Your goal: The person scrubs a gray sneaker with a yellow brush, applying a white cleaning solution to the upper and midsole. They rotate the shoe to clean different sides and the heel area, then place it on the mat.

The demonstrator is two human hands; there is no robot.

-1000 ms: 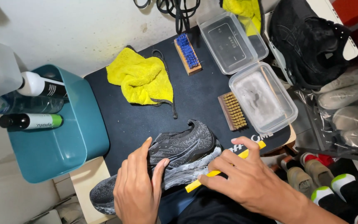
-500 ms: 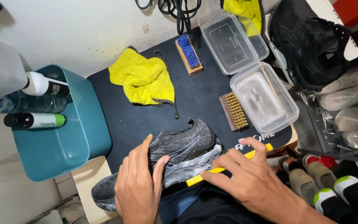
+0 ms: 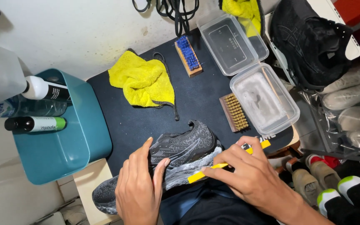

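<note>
Grey knit sneaker (image 3: 176, 162) lies on its side at the near edge of the dark mat (image 3: 205, 100), sole towards us, foam flecked over its upper and midsole. Our left hand (image 3: 140, 189) presses flat across the middle of the shoe, fingers spread over the upper, pinning it rather than gripping. Our right hand (image 3: 251, 177) is closed around a yellow-handled brush (image 3: 226, 163), fingers curled over the handle, its near end lying against the pale midsole. Set against the view a second ago, the right hand has slid a little along the sole and the yellow handle points further out past the knuckles; the left hand has hardly shifted. We read that as a scrubbing stroke in progress along the midsole, with the shoe held steady. Beyond the sneaker a yellow cloth (image 3: 142, 81) lies crumpled on the mat, a blue-bristled brush (image 3: 188, 55) sits further back, and a tan-bristled brush (image 3: 234, 112) rests just beside a clear tub of cloudy water (image 3: 265, 98). A second clear tub (image 3: 232, 41) stands behind it. To our left a teal bin (image 3: 59, 150) holds a white bottle (image 3: 46, 89) and a green-labelled bottle (image 3: 36, 123). A black shoe (image 3: 309, 41) sits at the far right, with more pairs lined up below it.
</note>
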